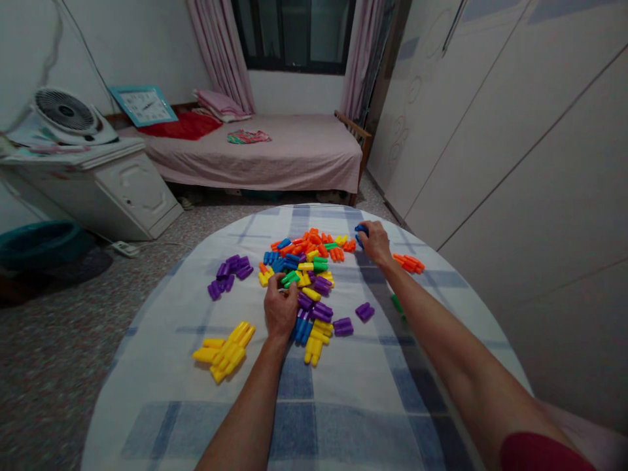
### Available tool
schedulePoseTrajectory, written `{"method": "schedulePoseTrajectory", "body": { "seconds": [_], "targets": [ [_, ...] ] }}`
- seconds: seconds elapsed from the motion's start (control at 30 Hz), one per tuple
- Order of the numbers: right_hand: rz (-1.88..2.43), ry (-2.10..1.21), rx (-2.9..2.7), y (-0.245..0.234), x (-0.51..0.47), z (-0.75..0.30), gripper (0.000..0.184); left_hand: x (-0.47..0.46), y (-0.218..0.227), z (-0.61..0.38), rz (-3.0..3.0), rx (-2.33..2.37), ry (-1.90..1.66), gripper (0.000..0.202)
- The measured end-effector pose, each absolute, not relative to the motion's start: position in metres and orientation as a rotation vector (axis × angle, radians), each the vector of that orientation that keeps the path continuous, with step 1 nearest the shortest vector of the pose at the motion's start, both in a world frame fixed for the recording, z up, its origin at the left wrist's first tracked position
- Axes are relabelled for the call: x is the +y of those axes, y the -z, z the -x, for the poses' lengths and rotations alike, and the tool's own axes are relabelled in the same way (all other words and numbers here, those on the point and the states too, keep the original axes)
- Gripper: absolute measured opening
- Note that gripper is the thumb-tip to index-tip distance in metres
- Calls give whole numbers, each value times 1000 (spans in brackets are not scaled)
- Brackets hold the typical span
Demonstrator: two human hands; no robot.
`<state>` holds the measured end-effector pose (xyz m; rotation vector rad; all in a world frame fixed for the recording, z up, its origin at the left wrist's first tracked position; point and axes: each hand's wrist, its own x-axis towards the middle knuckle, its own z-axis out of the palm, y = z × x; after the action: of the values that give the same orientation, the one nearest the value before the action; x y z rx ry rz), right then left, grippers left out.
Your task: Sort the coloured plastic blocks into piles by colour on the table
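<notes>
My left hand (280, 309) is at the near-left side of a mixed pile of plastic building pieces (305, 265), its fingers closed on a green piece (290, 278). Beyond the pile's right end, my right hand (375, 242) grips a blue piece (360, 229) just over the cloth; its fingertips are partly hidden. Purple pieces (230, 273) form a loose group on the left, and yellow ones (229, 352) lie nearer me. Orange pieces (409, 263) sit right of my right hand. A green piece (397, 303) is partly covered by my right forearm.
Everything lies on a round table with a checked cloth (196, 418). Two separate purple pieces (343, 326) rest right of the pile. Behind are a bed (304, 150), a white cabinet (132, 190) with a fan (69, 114), and a tall wardrobe (515, 163) on the right.
</notes>
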<state>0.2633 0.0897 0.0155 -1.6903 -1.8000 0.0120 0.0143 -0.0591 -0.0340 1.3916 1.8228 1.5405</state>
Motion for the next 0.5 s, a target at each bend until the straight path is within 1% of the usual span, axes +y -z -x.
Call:
{"method": "schedulePoseTrajectory", "body": {
  "seconds": [0.13, 0.27, 0.37, 0.5],
  "targets": [
    [1813, 97, -1966, -13, 121, -262, 35, -59, 36, -14, -1378, 1823, -1533, 27],
    [1968, 33, -2154, 1, 136, -262, 34, -59, 39, -13, -1381, 1817, -1531, 26],
    [1951, -30, -2196, 6, 137, -264, 38, -59, 38, -14, -1382, 1825, -1520, 27],
    [1826, 74, -2121, 2, 126, -264, 41, -60, 36, -15, -1370, 1847, -1515, 28]
  ]
}}
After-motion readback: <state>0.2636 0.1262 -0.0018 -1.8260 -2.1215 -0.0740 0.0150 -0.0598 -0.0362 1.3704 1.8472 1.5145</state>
